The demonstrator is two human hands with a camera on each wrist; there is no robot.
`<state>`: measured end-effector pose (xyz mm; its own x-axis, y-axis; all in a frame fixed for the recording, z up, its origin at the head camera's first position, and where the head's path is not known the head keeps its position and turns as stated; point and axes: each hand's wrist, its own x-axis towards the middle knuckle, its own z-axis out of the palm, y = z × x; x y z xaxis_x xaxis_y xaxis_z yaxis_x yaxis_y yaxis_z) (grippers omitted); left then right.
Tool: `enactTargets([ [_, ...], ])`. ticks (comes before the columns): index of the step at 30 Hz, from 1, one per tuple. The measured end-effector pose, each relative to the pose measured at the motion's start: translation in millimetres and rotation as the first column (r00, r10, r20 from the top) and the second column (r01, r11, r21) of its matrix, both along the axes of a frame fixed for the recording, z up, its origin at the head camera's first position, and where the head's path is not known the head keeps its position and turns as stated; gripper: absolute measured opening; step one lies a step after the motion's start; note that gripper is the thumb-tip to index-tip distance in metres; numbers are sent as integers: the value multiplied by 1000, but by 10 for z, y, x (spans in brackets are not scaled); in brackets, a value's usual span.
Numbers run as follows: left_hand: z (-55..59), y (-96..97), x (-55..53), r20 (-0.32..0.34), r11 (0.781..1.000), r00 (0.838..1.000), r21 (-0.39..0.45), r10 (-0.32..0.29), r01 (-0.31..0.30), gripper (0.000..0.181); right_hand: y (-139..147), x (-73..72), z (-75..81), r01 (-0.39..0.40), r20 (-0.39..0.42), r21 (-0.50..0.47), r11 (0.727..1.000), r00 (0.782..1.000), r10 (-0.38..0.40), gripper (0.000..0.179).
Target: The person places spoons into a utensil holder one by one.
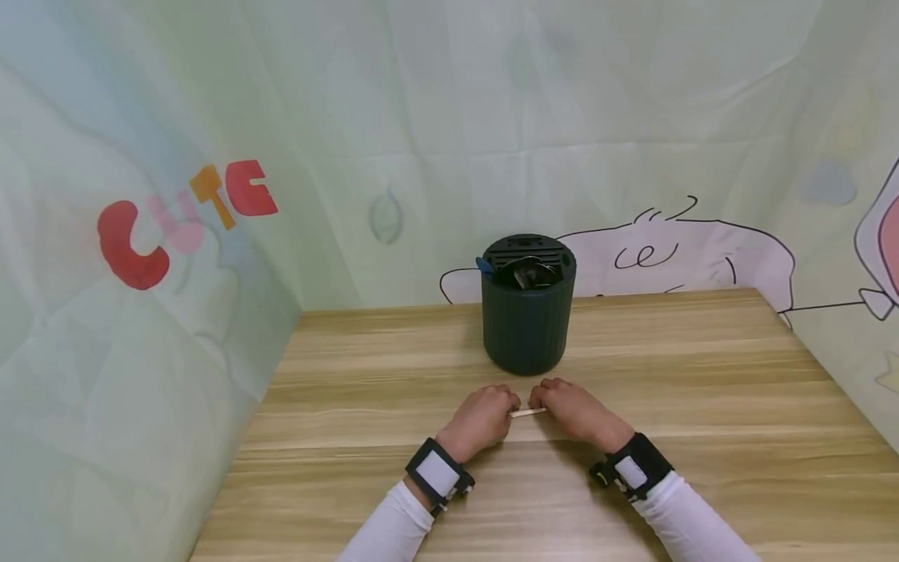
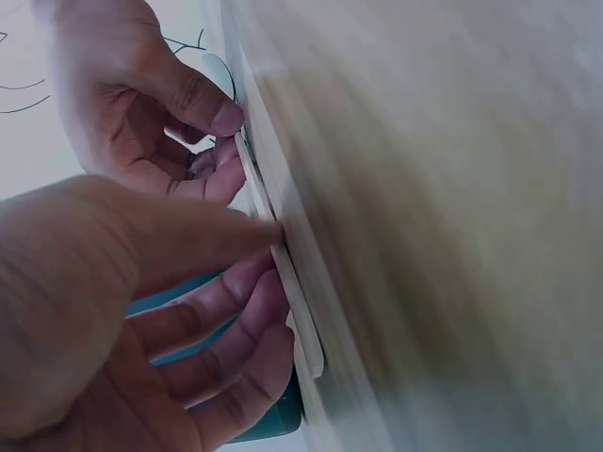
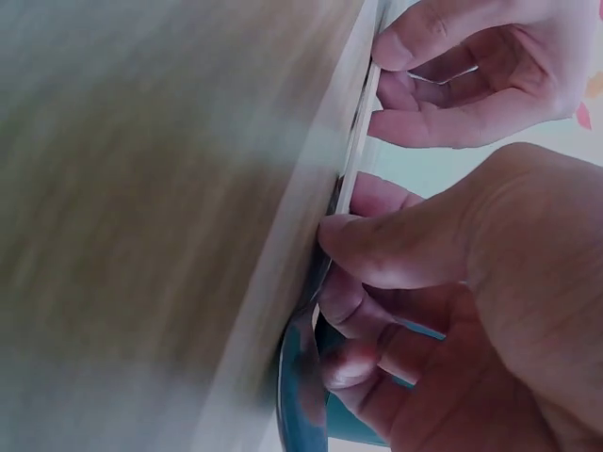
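Both hands hold one spoon (image 1: 527, 412) low over the wooden table, its pale handle showing as a short strip between them. My left hand (image 1: 481, 417) pinches the handle between thumb and fingers; the handle's rounded end (image 2: 311, 353) sticks out past them in the left wrist view. On the other side, my right hand (image 1: 577, 412) pinches the spoon close to its neck. The shiny metal bowl (image 3: 301, 386) extends beyond the right fingers in the right wrist view. In the head view the hands hide both ends of the spoon.
A dark green ribbed utensil holder (image 1: 527, 332) stands just behind the hands, with dark shiny items and a blue piece (image 1: 485, 266) in its top opening. The wooden table (image 1: 365, 375) backs onto a printed cloth (image 1: 421, 117), which also hangs along the left side.
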<state>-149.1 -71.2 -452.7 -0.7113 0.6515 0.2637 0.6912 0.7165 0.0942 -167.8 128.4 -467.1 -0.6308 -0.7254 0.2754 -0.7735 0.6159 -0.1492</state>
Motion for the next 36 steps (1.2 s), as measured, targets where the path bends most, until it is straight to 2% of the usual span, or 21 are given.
enactTargets([
  [7,-18,16,5,18,1000,1000,-5,21,-21,9,-9,18,28,-16,-64,-11,1000,998,16,27],
  [11,-13,20,5,17,1000,1000,-22,20,-20,10,-11,22,44,1,-57,-4,1000,998,-2,25],
  [19,-15,15,8,24,999,999,-22,30,-30,4,-3,14,75,8,-87,88,996,996,-1,25],
  [25,-18,5,14,33,999,999,-35,29,-28,11,-7,32,84,28,-97,139,990,995,-14,20],
  [28,-10,4,19,25,998,999,-48,39,-38,7,-3,34,95,22,-86,138,990,996,-10,19],
  [36,-1,-9,19,-6,998,999,-47,42,-42,6,112,22,186,36,21,111,993,999,-39,27],
])
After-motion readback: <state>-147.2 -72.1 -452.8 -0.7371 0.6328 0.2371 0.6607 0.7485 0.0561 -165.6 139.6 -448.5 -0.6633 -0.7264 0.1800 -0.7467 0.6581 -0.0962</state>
